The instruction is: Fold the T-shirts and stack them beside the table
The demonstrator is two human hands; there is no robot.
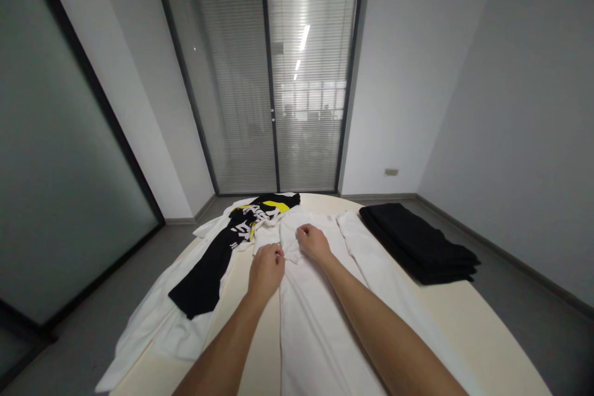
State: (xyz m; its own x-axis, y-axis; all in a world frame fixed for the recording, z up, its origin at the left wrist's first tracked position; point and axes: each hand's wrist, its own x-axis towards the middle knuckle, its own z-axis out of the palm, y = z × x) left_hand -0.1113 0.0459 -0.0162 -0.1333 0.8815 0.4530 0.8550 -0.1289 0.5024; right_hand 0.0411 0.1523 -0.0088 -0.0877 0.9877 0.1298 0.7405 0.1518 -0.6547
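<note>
A white garment (310,322) lies spread lengthwise on the pale table (487,328). My left hand (268,269) is at its left edge, thumb and fingers pinched on the white cloth. Further up and to the right, my right hand (313,242) rests over the same garment with its fingers curled together on the fabric. Small creases show in the cloth between the two hands. The fingertips of both hands are partly hidden, but each touches the fabric.
Left of my hands, a black garment with white lettering and yellow parts (204,278) lies over white cloth (139,322) that hangs past the table's edge. A folded black stack (415,241) sits at the right. Beyond the table is a glass door with blinds (306,154).
</note>
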